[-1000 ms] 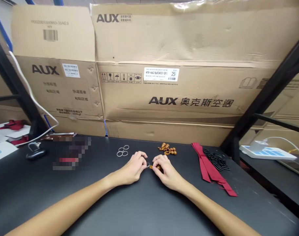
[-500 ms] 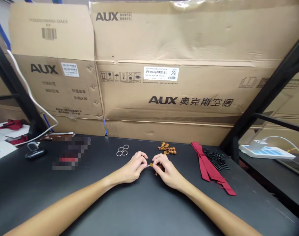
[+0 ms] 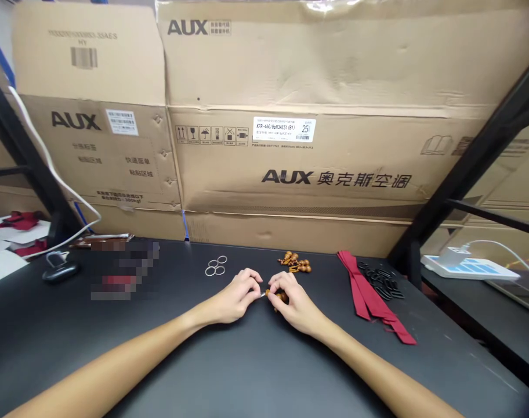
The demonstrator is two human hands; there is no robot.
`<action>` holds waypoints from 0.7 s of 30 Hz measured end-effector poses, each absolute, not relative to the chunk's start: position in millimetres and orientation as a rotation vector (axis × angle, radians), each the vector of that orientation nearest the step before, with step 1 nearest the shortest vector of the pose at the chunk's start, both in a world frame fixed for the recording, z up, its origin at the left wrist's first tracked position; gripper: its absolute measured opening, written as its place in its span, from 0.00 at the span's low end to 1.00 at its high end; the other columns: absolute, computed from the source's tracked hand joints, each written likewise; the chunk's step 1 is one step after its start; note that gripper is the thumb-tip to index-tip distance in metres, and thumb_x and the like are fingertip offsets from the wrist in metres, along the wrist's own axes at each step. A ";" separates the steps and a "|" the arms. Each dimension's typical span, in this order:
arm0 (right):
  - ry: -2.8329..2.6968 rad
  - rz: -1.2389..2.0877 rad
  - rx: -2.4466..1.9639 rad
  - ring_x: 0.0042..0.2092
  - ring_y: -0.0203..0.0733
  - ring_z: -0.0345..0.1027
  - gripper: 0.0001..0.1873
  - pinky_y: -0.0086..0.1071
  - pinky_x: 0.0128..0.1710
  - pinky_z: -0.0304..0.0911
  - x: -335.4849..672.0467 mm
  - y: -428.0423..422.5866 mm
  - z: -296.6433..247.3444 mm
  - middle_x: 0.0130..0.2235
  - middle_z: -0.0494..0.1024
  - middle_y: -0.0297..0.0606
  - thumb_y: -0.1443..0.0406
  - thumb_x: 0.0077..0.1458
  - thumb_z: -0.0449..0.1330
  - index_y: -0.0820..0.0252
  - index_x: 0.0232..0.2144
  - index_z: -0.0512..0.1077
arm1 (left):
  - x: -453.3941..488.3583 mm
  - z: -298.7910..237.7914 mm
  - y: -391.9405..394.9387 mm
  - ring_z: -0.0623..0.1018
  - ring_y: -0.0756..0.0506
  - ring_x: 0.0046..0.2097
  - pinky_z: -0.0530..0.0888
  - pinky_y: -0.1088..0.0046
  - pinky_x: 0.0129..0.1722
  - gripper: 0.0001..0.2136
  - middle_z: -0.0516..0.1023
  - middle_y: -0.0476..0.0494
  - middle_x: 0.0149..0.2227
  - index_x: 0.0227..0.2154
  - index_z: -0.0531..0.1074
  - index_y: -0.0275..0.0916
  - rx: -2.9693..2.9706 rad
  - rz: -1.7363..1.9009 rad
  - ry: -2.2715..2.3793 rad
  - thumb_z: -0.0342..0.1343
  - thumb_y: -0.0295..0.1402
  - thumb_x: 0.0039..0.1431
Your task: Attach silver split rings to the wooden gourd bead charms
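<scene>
Over the middle of the black table my left hand [image 3: 238,297] is closed in a pinch on a small silvery metal ring [image 3: 262,294], of which only an edge shows. Close on its right, my right hand [image 3: 297,303] pinches the orange-brown cord of a wooden gourd pendant [image 3: 283,296]. The pendant's brown beads show partly behind my right fingers. Ring and cord meet in the small gap between the fingertips; whether they are joined I cannot tell. Behind my left hand lie several loose metal rings [image 3: 216,266]. More gourd pendants [image 3: 296,262] with orange cords lie behind my right hand.
Red fabric strips [image 3: 371,296] and a pile of black clips [image 3: 383,281] lie at the right. A dark earphone-like case [image 3: 61,271] rests at the left. Cardboard [image 3: 290,191] walls off the back, between black frame posts. A white power strip [image 3: 471,267] lies far right.
The hands stay nearly where they were, fingertips still close together. My right fingers have shifted slightly, and more of the gourd's brown beads shows behind them.
</scene>
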State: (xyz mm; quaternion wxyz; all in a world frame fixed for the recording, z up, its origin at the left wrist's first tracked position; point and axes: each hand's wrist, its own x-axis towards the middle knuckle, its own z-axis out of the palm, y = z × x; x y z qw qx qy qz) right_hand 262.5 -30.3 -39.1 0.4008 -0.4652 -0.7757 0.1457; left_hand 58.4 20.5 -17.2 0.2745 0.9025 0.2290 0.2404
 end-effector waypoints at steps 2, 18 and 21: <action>-1.961 0.348 -1.183 0.42 0.43 0.63 0.05 0.40 0.45 0.61 262.1 -30.2 -38.9 0.39 0.70 0.39 0.67 0.58 0.54 0.56 0.29 0.65 | 58.1 -16.0 20.0 0.68 0.44 0.50 0.66 0.62 0.53 0.09 0.66 0.40 0.48 0.31 0.65 0.39 2.424 0.637 0.608 0.43 0.30 0.66; -2.012 0.237 -1.364 0.43 0.46 0.63 0.06 0.43 0.44 0.60 262.2 -27.8 -41.2 0.40 0.71 0.40 0.69 0.56 0.56 0.57 0.26 0.67 | 52.3 -17.2 19.7 0.67 0.44 0.51 0.65 0.62 0.54 0.05 0.66 0.41 0.49 0.34 0.68 0.39 2.598 0.561 0.525 0.49 0.30 0.64; -2.016 0.239 -1.348 0.43 0.46 0.63 0.07 0.43 0.44 0.60 262.4 -27.7 -42.5 0.40 0.70 0.40 0.69 0.56 0.55 0.57 0.26 0.67 | 51.4 -15.9 16.1 0.67 0.42 0.51 0.65 0.60 0.53 0.04 0.66 0.40 0.50 0.34 0.69 0.40 2.693 0.576 0.546 0.54 0.35 0.61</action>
